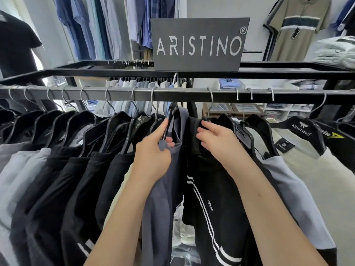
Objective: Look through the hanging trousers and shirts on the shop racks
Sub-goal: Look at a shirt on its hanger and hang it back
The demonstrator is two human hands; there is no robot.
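Left hand [153,152] reaches up, fingers curled round a black hanger [169,120] carrying the navy garment [163,198] mid-rail [172,95]. Right hand [217,139] lies loose-fingered, pressing the black striped garment [211,198] just beside it.

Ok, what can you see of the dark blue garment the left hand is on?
The blue garment looks like soft, matte slate-blue knit. It hangs from a black hanger on the rail, turned edge-on between black garments, reaching down out of view. The left hand pinches its top edge and hanger. The right hand rests on the black striped garment beside it.
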